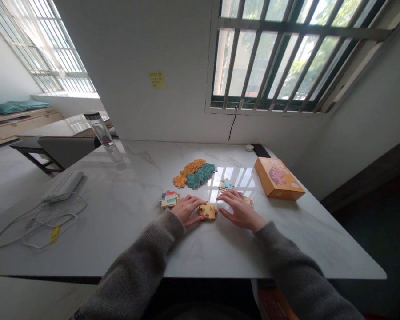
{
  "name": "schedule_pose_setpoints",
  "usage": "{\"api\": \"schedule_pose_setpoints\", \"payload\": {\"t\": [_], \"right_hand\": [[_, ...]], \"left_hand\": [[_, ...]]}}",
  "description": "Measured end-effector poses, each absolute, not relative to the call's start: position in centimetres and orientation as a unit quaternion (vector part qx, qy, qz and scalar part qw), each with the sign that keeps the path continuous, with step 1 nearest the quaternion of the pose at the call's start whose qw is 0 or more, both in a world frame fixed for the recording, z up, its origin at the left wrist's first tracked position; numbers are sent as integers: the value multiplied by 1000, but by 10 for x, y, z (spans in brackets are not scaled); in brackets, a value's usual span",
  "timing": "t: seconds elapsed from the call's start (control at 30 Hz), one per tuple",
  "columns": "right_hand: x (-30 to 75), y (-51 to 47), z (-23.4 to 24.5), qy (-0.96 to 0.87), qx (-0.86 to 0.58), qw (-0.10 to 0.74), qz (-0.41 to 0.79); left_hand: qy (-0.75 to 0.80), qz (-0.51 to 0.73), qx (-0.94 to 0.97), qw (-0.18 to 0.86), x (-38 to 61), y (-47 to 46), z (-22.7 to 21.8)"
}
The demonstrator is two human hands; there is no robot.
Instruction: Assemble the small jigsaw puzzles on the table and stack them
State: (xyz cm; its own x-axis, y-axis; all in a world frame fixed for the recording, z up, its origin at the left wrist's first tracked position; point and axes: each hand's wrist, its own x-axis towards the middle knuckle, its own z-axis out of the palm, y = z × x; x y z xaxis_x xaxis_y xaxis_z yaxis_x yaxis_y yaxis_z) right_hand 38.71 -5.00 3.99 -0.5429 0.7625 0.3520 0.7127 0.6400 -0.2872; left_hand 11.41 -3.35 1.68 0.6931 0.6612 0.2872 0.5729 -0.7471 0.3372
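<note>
One yellow puzzle pile point(208, 212) lies just below the frame's centre. The left hand point(188, 210) brackets its edge, thumb and forefinger parted, grip unclear; the right hand point(238, 210) curves open beside it. Handling these pieces seems the step; next calls for light fingertips. At right, an orange box point(280, 178) hides any contents.

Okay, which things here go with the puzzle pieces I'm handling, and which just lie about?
Seem to belong:
yellow jigsaw pieces
multicoloured jigsaw pieces
orange jigsaw pieces
teal jigsaw pieces
orange rectangular cardboard box, probably

Just lying about, apparently:
clear cylindrical bottle
flat white rectangular object
</note>
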Motion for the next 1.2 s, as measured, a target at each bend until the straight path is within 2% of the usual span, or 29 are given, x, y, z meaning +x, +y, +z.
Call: {"api": "schedule_pose_setpoints", "payload": {"t": [0.13, 0.27, 0.37, 0.67, 0.8, 0.9, 0.97, 1.03, 1.2], "right_hand": [[414, -42, 33, -830, -530, 172, 12], [432, -37, 31, -814, -567, 108, 55], [439, -35, 32, -800, -588, 91, 76], [457, -29, 25, -820, -541, 151, 114], [450, -34, 30, -808, -567, 154, 57], [423, -46, 39, -820, -529, 219, 9], [398, -56, 43, -859, -450, 241, 42], [377, -65, 42, -887, -394, 228, 81], [360, -68, 30, -891, -384, 218, 108]], "left_hand": [[349, 150, 918, 117, 115, -33, 17], [359, 135, 916, 122, 115, -34, 17], [357, 137, 916, 122, 115, -33, 17], [345, 168, 917, 111, 114, -31, 11], [327, 192, 918, 120, 113, -29, 10], [320, 199, 918, 122, 112, -29, 12], [320, 207, 916, 124, 112, -30, 14], [323, 221, 911, 128, 112, -32, 17], [327, 258, 898, 137, 114, -35, 22]]}}
